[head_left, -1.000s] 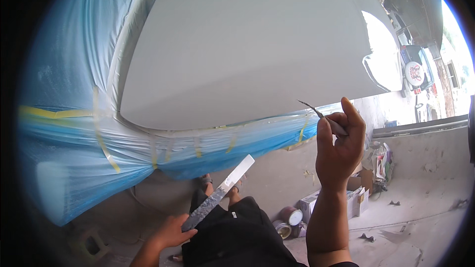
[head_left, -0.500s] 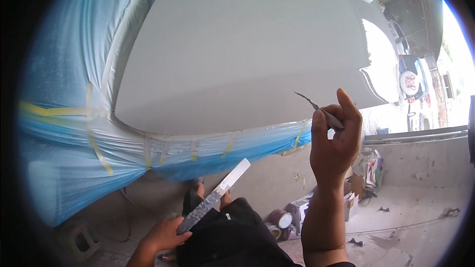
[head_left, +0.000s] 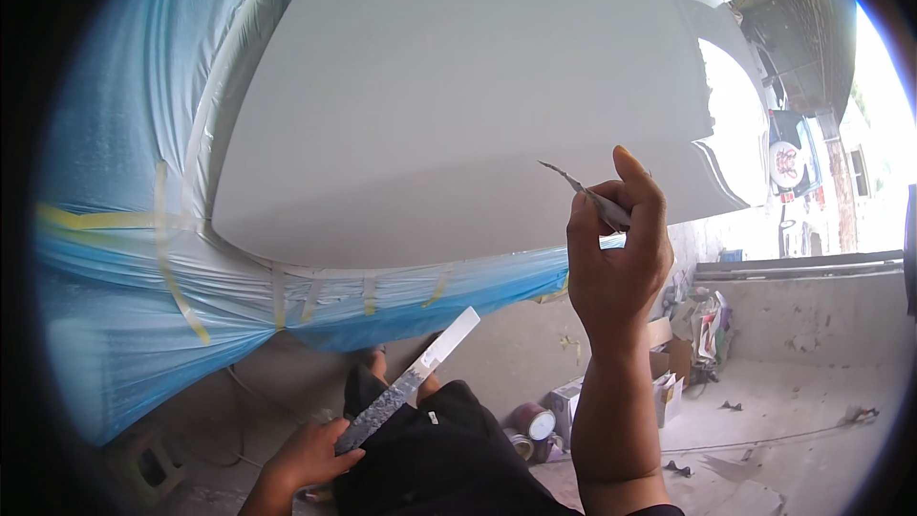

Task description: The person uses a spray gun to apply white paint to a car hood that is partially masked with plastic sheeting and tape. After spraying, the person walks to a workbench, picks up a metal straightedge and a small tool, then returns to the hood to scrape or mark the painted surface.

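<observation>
My right hand [head_left: 621,272] is raised before a large smooth grey body panel [head_left: 458,86]. Between its thumb and fingers is a thin grey tool [head_left: 611,213], seen edge-on, its narrow dark end pointing up and left toward the panel. I cannot tell whether that end touches the surface. Low down, my left hand [head_left: 304,463] grips a long flat stick [head_left: 392,405] by its lower end. Grey, speckled residue coats most of the stick, and its upper end is white. The stick slants up and right, in front of my dark shorts.
Blue plastic sheeting [head_left: 105,134] borders the panel at left and below, held with yellow tape [head_left: 95,218]. Paint cans [head_left: 535,422] and cardboard boxes [head_left: 669,392] stand on the floor at right. A hollow block [head_left: 153,468] sits lower left. A cord [head_left: 745,443] crosses the floor.
My right hand has moved left and slightly up with the thin grey tool. My left hand and the stick have barely shifted. The view has moved a little.
</observation>
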`<act>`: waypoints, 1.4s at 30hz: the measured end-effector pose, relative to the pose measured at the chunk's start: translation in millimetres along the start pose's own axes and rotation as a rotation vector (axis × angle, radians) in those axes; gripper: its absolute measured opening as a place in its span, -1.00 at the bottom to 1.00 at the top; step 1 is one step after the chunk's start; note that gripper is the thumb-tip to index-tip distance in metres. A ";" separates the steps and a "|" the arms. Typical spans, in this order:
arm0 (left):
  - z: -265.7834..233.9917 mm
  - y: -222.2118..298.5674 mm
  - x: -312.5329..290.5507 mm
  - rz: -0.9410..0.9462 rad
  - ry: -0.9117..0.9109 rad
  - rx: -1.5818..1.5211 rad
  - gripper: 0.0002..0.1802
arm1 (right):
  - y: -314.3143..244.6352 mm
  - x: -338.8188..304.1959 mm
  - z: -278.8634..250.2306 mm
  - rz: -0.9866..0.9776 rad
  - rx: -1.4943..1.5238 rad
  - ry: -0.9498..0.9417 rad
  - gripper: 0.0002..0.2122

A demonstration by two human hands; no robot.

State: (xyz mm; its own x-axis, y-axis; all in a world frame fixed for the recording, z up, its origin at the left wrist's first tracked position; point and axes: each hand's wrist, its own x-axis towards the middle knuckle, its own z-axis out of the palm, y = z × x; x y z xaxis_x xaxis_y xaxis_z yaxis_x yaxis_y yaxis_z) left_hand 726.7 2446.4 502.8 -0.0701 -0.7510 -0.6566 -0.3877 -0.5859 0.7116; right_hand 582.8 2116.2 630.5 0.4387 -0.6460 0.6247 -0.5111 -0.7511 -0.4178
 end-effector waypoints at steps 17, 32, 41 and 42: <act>6.4 -13.3 4.0 0.055 0.016 0.015 -0.57 | 3.6 2.0 12.8 -0.001 -0.011 -0.022 -0.61; 5.8 -12.7 5.2 0.006 0.022 0.040 -0.58 | 2.4 3.0 15.3 -0.008 -0.035 -0.036 -0.62; 3.7 -10.4 6.4 0.018 0.020 0.022 -0.59 | 3.0 2.4 16.6 0.007 -0.037 -0.043 -0.62; 3.3 -9.9 6.4 0.015 0.016 0.018 -0.59 | 3.1 2.4 16.8 0.005 -0.032 -0.042 -0.62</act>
State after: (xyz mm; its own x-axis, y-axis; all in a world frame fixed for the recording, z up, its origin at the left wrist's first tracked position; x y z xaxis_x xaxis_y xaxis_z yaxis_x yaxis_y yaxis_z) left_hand 727.1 2448.3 490.7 -0.0618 -0.7644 -0.6418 -0.4034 -0.5690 0.7166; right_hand 594.7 2110.1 619.7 0.4659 -0.6556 0.5942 -0.5365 -0.7434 -0.3995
